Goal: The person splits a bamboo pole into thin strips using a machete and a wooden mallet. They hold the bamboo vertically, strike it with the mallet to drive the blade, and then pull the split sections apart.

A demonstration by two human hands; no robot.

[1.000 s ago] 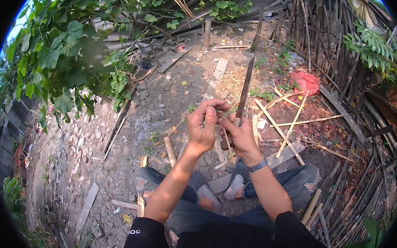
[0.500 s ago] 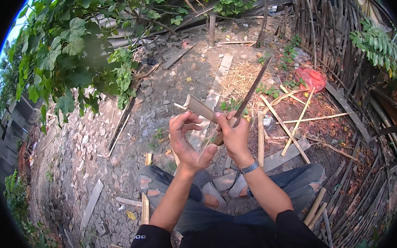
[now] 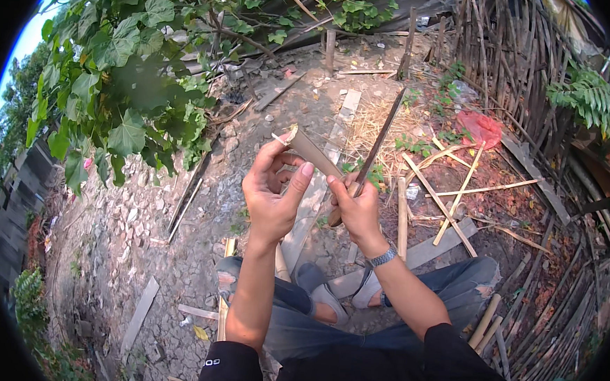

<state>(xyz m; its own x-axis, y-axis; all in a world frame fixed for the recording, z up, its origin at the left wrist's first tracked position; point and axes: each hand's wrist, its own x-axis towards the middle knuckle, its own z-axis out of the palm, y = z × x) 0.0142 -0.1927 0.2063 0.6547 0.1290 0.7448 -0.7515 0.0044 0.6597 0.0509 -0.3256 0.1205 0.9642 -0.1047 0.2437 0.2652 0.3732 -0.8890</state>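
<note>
A short, split bamboo piece (image 3: pixel 315 153) slants between my hands, its pale cut end toward the left. My left hand (image 3: pixel 271 195) has its fingers curled at that end, with the index finger against it and the thumb close to the lower edge. My right hand (image 3: pixel 361 211) grips a long-bladed knife (image 3: pixel 380 140) by its wooden handle, the narrow dark blade pointing up and away. The right thumb lies by the near end of the bamboo. The left fingertips are partly hidden.
A long grey board (image 3: pixel 336 136) lies ahead. Several bamboo strips (image 3: pixel 450 210) cross on the right, near straw (image 3: pixel 375 125) and a red plastic bag (image 3: pixel 480 127). Leafy branches (image 3: pixel 130 75) hang at the left. A stick fence (image 3: pixel 495 55) stands at the far right.
My left hand has turned upright and its thumb has risen to the bamboo's edge, fingers now at the cut end. The right hand keeps its hold on the knife.
</note>
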